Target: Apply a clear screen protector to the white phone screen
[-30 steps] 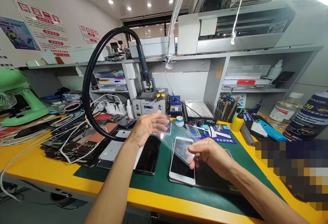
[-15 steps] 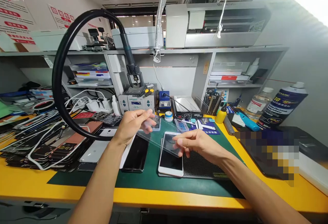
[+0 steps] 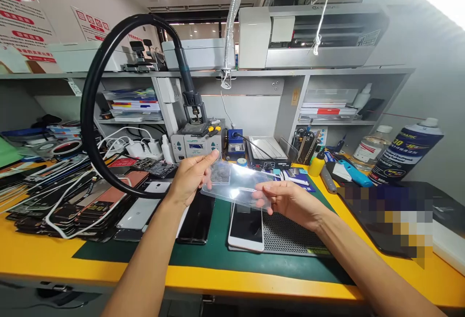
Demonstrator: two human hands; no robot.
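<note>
A clear, shiny rectangular sheet (image 3: 232, 193), which looks like a screen protector, is held in the air between both hands. My left hand (image 3: 192, 176) pinches its left end, thumb on top. At the right end, my right hand (image 3: 286, 201) grips it between thumb and fingers. Bright reflections lie on its surface. Below it, a white phone (image 3: 246, 232) with a dark screen lies partly on a black perforated mat (image 3: 290, 237); the sheet covers the phone's top end. A black phone (image 3: 196, 222) lies to the left on the green work mat (image 3: 203, 259).
Stacked phone parts and white cables (image 3: 90, 205) fill the left side. A black flexible arm (image 3: 85, 113) loops above them. Behind stand a soldering station (image 3: 196, 145) and a hot plate (image 3: 267, 150). A spray can (image 3: 403, 152) and a bottle (image 3: 370, 147) stand at right.
The clear sheet has turned so that its broad face shows and catches the light. Both hands still hold it; my right hand has shifted slightly right. The view has moved a little.
</note>
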